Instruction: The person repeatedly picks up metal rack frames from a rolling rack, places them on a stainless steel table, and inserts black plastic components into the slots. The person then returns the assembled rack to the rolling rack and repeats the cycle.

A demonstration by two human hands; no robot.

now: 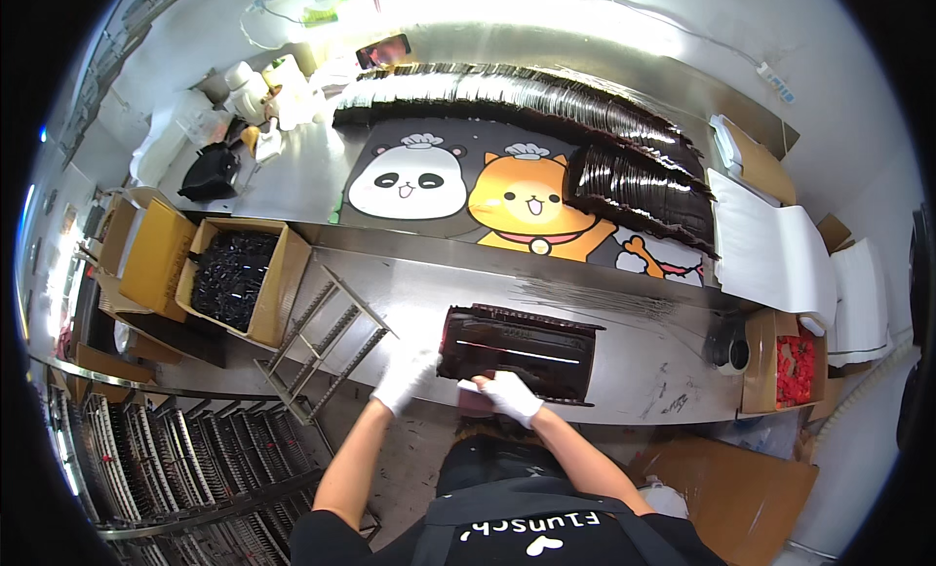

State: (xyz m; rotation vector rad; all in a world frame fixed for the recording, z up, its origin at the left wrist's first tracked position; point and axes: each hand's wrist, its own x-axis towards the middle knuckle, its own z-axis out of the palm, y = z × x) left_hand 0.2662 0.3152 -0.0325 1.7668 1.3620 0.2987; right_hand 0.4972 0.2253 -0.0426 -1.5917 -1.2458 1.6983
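Observation:
A stack of dark brown, glossy thin sheets [522, 356] lies on the steel bench in front of me. My right hand [511, 398], in a white glove, is at the stack's near edge. Its fingers are closed on a thin, see-through reddish-brown sheet [475, 402], which hangs just past the bench edge. At the stack's left end is my left hand [408, 380], also gloved in white. Its fingers are smeared by motion, so whether they grip anything does not show.
A metal rack frame [330, 344] leans at the left, beside a carton of small black pieces [232, 276]. Long rows of dark sheets [526, 90] stand on the raised shelf behind a cartoon mat [407, 183]. At right are a black tape-like roll [727, 347] and a carton of red pieces [795, 369].

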